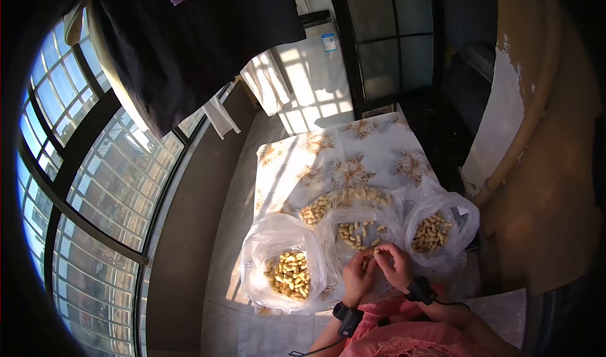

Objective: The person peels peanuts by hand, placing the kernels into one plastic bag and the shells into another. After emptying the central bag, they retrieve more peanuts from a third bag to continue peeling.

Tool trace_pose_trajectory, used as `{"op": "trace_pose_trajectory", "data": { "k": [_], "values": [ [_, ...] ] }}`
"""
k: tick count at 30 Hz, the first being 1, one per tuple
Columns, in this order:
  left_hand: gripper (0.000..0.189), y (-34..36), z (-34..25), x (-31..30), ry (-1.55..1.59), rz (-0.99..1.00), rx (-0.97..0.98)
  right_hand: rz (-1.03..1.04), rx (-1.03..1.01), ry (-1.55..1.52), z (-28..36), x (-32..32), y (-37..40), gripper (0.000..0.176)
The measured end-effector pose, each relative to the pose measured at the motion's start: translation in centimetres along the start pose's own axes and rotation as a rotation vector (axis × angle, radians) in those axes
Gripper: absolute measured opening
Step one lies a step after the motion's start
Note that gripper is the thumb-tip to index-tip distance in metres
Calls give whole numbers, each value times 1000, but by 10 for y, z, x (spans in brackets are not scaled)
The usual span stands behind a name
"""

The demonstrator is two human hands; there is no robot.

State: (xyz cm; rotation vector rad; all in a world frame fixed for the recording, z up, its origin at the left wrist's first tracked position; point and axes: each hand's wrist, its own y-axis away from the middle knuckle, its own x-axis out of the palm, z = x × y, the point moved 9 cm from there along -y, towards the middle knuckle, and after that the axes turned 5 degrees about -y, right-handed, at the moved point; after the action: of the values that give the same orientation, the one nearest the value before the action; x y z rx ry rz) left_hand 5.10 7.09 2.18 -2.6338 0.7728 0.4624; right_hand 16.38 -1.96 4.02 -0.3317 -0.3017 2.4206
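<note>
Sunlit flowered tablecloth (pixel 353 171), flimsy bags at my elbows

My right hand (pixel 396 269) has thumb and fingertip pinched nearly together on what looks like a peanut (pixel 377 251), over the near side of the middle bag (pixel 329 237). Beside it, my left hand (pixel 356 280) has its fingers curled in; I can't tell whether they hold anything. So small a grip could slip, I'd judge, losing the peanut among those below. The thin plastic looks easy to snag: my left wristband (pixel 347 320) or its cable (pixel 308 351) might catch the left bag (pixel 254 256). That one sits at the table's corner, so a tug could spill its nuts (pixel 288 274) onto the floor (pixel 228 237).
</note>
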Motion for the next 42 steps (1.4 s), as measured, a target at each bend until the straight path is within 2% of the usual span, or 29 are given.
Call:
{"op": "trace_pose_trajectory", "data": {
  "k": [8,21,23,26,30,32,38,42],
  "values": [
    [23,-1,-2,0,21,-46,65,1,-4,1,0,-1,-1,14],
    [22,-1,-4,-1,3,-15,32,11,-5,6,1,1,-1,14],
    [22,-1,-5,-1,3,-11,31,-17,-77,0,7,0,-2,14],
    [22,-1,-3,-1,-2,-5,16,-19,-80,-7,5,0,-1,14],
    [22,-1,-2,-1,-2,-13,20,-17,-75,-4,2,0,0,14],
    [22,-1,-1,-1,6,-6,13,6,0,8,-1,0,0,13],
    [23,0,1,1,4,8,11,-13,-66,6,3,0,-1,14],
    [23,-1,-2,0,9,2,14,3,-14,5,2,0,-1,13]
  ]
}}
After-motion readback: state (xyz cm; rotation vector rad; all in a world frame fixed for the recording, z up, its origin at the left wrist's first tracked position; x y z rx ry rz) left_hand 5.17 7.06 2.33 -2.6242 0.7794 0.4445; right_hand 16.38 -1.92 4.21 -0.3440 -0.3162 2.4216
